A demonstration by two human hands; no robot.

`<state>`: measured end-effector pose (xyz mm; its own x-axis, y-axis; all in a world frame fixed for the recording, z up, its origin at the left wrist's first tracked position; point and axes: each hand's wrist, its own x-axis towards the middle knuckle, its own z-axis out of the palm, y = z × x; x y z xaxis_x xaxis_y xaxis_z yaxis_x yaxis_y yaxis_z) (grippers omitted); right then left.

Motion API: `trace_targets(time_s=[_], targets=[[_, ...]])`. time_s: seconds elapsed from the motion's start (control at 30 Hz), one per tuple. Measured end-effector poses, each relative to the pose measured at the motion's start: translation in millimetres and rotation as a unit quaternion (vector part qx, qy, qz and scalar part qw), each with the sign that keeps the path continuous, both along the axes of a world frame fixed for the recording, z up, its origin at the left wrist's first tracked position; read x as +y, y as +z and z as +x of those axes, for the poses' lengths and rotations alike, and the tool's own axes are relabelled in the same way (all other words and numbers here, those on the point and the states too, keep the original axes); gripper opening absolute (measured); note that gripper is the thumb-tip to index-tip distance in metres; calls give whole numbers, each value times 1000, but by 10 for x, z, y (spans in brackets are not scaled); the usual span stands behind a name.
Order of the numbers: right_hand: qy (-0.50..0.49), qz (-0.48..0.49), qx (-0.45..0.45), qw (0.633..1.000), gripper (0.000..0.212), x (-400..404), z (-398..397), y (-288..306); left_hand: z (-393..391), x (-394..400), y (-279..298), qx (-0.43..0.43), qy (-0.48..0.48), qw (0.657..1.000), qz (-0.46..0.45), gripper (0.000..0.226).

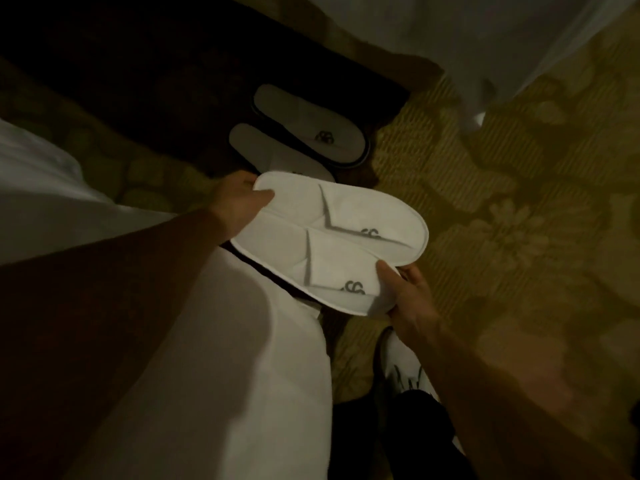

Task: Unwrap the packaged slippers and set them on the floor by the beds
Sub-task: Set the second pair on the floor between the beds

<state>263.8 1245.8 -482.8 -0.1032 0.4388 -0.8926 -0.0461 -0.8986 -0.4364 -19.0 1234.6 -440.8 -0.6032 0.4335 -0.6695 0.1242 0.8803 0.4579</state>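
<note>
A pair of flat white slippers [346, 233] with dark logos lies side by side in the air above the carpet, held at both ends. My left hand [239, 199] pinches the heel end, thumb on top. My right hand [405, 292] grips the toe end of the nearer slipper. No wrapper shows on them. A second pair of white slippers [304, 129] rests on the floor just beyond, partly hidden behind the held pair.
A white bed [69, 188] fills the left side and another white bed corner [485, 46] hangs at top right. A dark cabinet base [156, 64] stands behind the floor slippers. Patterned carpet [519, 237] spreads right. My white shoe [405, 368] is below.
</note>
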Motion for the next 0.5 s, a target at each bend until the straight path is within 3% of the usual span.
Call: trace_targets(time_s=[0.13, 0.3, 0.5], targets=[[-29, -9, 7, 1000, 32, -105, -201, -343, -179, 14, -348, 2, -46, 999, -26, 53], [-20, -29, -9, 999, 29, -401, -585, -661, -458, -209, -637, 67, -109, 985, -118, 66], [-4, -77, 4, 997, 25, -697, -1021, -924, -836, -326, -764, 125, -228, 952, -158, 66]])
